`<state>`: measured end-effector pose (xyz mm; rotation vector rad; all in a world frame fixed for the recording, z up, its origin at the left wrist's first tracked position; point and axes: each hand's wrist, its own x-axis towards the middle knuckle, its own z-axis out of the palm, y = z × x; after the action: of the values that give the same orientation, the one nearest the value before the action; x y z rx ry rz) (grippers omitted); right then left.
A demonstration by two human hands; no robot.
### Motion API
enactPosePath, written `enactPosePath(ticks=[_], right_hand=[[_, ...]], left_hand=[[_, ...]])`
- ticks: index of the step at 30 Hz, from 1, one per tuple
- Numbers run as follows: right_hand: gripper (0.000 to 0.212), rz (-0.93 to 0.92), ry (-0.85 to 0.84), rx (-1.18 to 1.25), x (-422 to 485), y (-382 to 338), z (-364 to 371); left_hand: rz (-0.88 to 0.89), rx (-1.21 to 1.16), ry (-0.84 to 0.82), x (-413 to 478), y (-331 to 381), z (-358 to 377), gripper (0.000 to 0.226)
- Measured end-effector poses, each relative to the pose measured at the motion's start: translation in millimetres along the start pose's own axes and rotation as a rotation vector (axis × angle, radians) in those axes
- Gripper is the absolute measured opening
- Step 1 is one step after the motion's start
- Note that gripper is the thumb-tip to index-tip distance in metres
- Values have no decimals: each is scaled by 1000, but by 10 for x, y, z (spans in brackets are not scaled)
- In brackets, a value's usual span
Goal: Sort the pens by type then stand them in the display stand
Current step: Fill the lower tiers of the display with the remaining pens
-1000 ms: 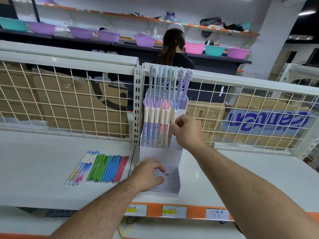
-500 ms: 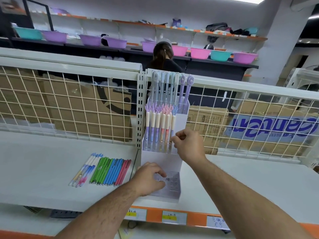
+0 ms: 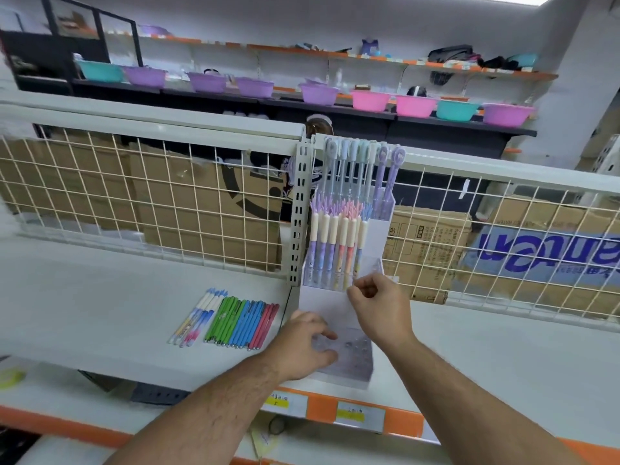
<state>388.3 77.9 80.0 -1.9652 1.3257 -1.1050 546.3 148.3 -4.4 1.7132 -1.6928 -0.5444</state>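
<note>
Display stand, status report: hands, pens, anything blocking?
Left hand rests on display stand bottom tier. Right hand pinching end pen in middle row. Loose pens lie on shelf; nothing blocking.

Loose pens [image 3: 228, 318] left of display stand [image 3: 339, 307]
</note>
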Motion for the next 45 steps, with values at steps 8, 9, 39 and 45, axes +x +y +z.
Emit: enactPosePath(ticks=[8, 9, 39, 45], right_hand=[[20, 11, -68, 62, -352, -321, 739], [20, 5, -72, 67, -399, -382, 882], [27, -98, 67, -381, -984, -261, 2416], [30, -105, 64, -381, -1000, -263, 2414]], left_hand=[[17, 91, 73, -306, -575, -591, 28], [15, 100, 100, -351, -679, -699, 25], [-370, 666, 271, -666, -1833, -1358, 26], [-344, 695, 247, -671, -1859, -1366, 26]])
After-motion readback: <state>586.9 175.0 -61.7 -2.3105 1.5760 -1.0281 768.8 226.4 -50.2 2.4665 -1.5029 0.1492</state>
